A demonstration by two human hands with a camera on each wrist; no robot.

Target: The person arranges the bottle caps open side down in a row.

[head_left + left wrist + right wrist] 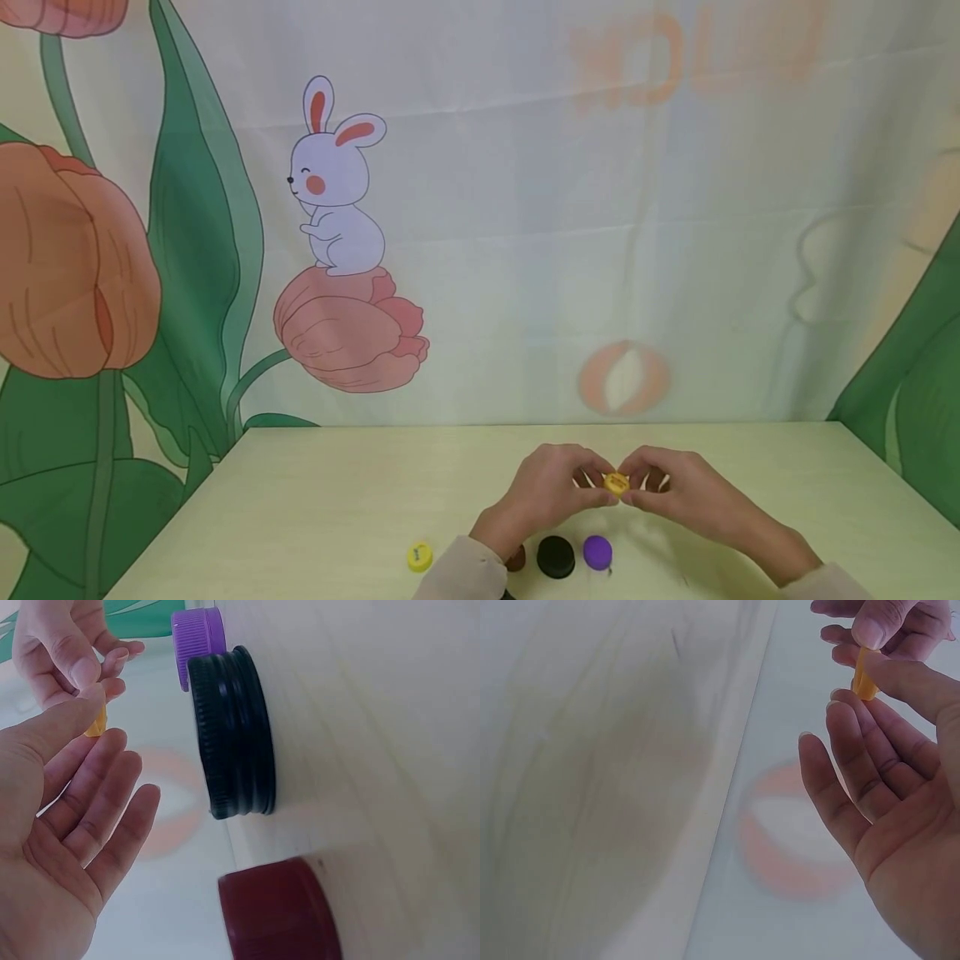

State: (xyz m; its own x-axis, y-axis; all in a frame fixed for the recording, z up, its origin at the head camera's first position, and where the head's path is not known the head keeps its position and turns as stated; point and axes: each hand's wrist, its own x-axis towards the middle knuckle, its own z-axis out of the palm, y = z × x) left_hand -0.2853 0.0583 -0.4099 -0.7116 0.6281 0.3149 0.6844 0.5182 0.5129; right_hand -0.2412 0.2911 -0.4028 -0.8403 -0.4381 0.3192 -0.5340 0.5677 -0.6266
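Note:
An orange-yellow bottle cap [617,484] is held up above the table between both hands, some dark marking on its face. My left hand [553,485] pinches its left side between thumb and index finger. From the other side, my right hand [686,493] pinches it with thumb and index finger. In the left wrist view the orange-yellow cap [97,724] shows edge-on, partly covered by the fingertips. The other fingers of both hands spread loosely. In the right wrist view the same cap [865,679] sits at the meeting thumbs and fingers.
Nearer on the table [300,500] stand a yellow cap [420,557], a dark red cap [281,915] partly behind the left wrist, a larger black cap [556,557] and a purple cap [597,552]. A dark thing peeks out by the left sleeve [465,575]. A printed curtain [495,250] hangs behind.

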